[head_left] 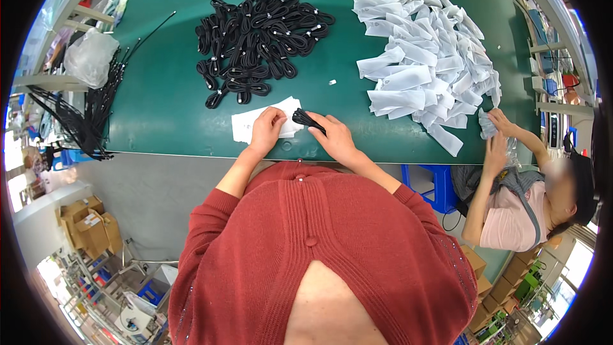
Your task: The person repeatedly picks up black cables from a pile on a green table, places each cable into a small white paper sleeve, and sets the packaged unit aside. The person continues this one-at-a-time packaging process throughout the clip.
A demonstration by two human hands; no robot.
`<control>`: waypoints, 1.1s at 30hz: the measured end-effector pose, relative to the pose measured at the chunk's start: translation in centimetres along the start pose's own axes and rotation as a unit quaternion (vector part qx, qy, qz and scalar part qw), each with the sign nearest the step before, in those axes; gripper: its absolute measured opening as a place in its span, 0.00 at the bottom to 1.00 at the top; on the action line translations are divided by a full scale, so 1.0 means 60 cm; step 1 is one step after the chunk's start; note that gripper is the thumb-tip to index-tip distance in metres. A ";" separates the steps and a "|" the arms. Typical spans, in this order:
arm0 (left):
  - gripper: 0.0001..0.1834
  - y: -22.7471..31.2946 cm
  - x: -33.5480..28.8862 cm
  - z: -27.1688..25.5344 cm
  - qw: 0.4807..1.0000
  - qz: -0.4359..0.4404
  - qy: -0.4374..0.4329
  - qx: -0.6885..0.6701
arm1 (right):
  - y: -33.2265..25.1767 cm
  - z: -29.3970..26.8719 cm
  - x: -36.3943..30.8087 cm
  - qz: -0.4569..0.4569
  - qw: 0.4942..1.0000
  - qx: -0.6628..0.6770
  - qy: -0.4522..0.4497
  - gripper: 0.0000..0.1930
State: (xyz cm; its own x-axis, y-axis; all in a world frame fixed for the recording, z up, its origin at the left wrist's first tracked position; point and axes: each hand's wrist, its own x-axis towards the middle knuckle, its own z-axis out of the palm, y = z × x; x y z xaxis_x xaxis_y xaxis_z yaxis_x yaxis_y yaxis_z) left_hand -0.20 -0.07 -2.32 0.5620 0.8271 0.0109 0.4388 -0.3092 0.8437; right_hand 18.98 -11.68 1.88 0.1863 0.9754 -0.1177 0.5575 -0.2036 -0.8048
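Note:
Near the front edge of the green table, my right hand (335,138) is closed around a coiled black cable bundle (301,117), whose looped end sticks out to the left. My left hand (268,131) is just left of it, thumb and fingers pinched at the top of a flat white bag (285,106). Under and beside that hand lies a small stack of the white bags (242,124). Farther off on the table is a large heap of similar black cable bundles (255,32). To the right spreads a pile of filled whitish bags (415,57).
At the right, a co-worker's hands (498,131) handle a translucent bag beside the pile. Loose black cables (105,102) hang over the table's left edge near a clear plastic bag (90,57). A blue stool (440,186) stands below the table, and cardboard boxes (90,229) sit lower left.

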 end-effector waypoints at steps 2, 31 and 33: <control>0.05 -0.003 -0.002 -0.002 1.000 -0.005 0.004 -0.019 | -0.004 0.002 0.000 0.000 0.999 -0.025 -0.023 0.20; 0.03 0.151 0.071 -0.044 0.936 0.039 -0.059 -0.346 | -0.078 -0.055 0.050 -0.224 0.955 0.064 0.185 0.07; 0.04 0.140 0.064 -0.043 0.963 0.039 -0.030 -0.265 | -0.058 -0.090 0.048 -0.157 0.953 0.024 0.257 0.03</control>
State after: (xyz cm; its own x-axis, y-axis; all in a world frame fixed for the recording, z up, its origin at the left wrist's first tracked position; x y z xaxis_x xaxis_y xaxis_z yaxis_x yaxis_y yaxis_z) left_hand 3.85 1.72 6.20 0.6251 0.7776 0.0675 -0.0169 -0.0730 0.9972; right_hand 21.93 -8.63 7.50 0.3941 0.8151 0.4246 0.6165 0.1082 -0.7799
